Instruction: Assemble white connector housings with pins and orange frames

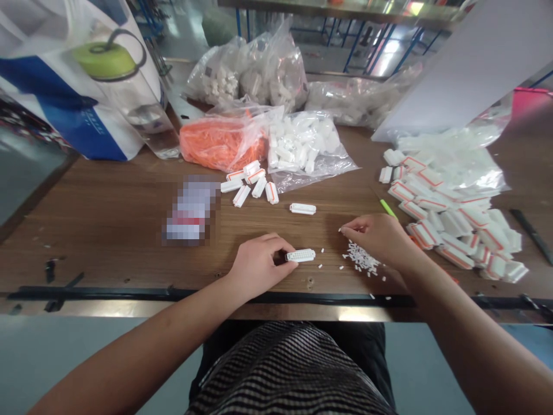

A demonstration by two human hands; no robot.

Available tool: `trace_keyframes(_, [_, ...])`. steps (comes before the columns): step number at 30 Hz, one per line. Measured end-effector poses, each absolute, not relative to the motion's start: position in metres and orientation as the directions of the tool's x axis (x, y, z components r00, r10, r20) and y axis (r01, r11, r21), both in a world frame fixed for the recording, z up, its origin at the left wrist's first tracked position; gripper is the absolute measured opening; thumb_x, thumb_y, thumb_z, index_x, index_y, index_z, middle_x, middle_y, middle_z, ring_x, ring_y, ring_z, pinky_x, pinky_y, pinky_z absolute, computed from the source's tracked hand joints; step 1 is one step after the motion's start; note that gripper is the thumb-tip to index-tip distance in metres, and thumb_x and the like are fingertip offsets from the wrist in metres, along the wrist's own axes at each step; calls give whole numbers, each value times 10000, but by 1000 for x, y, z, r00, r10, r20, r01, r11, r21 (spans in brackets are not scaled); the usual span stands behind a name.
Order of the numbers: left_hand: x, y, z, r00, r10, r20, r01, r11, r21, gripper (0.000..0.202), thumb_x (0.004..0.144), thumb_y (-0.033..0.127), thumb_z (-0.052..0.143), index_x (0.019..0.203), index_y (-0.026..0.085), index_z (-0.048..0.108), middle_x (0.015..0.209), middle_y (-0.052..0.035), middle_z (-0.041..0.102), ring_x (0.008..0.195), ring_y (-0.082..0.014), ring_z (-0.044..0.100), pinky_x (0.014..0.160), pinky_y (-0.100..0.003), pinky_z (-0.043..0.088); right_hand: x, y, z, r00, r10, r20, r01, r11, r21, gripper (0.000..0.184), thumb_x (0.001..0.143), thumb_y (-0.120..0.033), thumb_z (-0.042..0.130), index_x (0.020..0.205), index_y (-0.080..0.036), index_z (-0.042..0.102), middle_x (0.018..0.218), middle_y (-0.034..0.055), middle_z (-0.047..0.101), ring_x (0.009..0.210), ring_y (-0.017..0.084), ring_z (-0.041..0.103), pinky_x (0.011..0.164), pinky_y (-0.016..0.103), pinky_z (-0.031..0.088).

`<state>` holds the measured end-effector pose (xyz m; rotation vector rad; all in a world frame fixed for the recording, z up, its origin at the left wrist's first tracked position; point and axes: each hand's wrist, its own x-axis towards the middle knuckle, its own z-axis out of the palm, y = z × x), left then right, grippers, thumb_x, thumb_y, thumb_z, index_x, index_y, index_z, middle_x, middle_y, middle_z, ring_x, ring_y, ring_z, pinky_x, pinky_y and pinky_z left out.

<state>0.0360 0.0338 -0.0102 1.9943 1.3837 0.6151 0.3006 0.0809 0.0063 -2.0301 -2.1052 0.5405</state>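
Note:
My left hand (pixel 258 266) rests on the brown table (pixel 108 230) with its fingers closed on a small white connector block (pixel 300 255), held flat at the near edge. My right hand (pixel 377 235) hovers over a little heap of tiny white pins (pixel 362 260), fingertips pinched together; what they pinch is too small to make out. A few loose pins lie between the two hands. Another white connector (pixel 303 208) lies alone just beyond them.
A pile of white connectors with orange seals (pixel 453 219) lies at the right, a smaller group (pixel 250 185) at centre. Bags of orange parts (pixel 220 143) and white parts (pixel 302 144) sit behind. A green-lidded bottle (pixel 129 98) stands at back left. A green stick (pixel 387 208) lies by my right hand.

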Motion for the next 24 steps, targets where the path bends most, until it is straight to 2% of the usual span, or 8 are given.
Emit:
trace_keyframes(6, [36,34,-10,341,940,26,644,-254,722,96,754,249,727,850,240,731,677,47,574,579,-99,491,653,-247,453,300,82,5,-54,991,-123,917,1,-399,207,765,-342,612,703,-242,781,682,28,760,677,224,695,610,321,451])
trace_keyframes(10, [36,35,-9,337,941,6,651,-238,721,91,755,250,728,846,240,729,677,49,568,584,-101,496,653,-252,445,301,86,3,-76,989,-127,917,19,-399,161,733,-309,634,660,-231,754,578,15,704,572,191,638,574,312,425])
trace_keyframes(13, [36,34,-9,334,943,5,645,-233,728,93,749,240,734,842,239,727,679,50,570,581,-100,493,648,-251,441,300,88,3,-67,986,-154,889,-11,-458,133,707,-300,659,635,-214,730,527,5,658,518,162,585,534,297,400])
trace_keyframes(15, [37,34,-9,334,942,17,640,-240,730,95,747,239,737,841,242,727,685,50,578,580,-100,492,647,-250,442,292,84,7,-80,985,-152,841,-15,-540,126,705,-299,665,644,-207,724,551,4,660,527,150,572,526,288,395])
trace_keyframes(19, [37,33,-11,336,941,34,630,-251,735,107,744,235,744,849,249,729,702,50,598,588,-99,495,644,-246,440,260,64,19,-293,952,-91,659,132,-740,129,754,-286,642,672,-214,710,649,-3,683,586,123,568,575,277,415])
trace_keyframes(21, [37,32,-12,331,943,39,625,-251,739,99,747,233,744,844,243,725,707,49,604,593,-99,499,636,-242,436,243,56,22,-402,915,-23,608,248,-755,134,777,-266,635,666,-219,694,644,-15,669,606,117,560,641,295,423])
trace_keyframes(24, [37,32,-11,338,940,52,617,-263,742,66,763,237,734,824,226,712,702,46,603,613,-103,513,647,-242,439,228,51,20,-479,876,50,602,370,-708,129,792,-236,638,669,-223,672,619,-33,640,622,114,557,752,342,413])
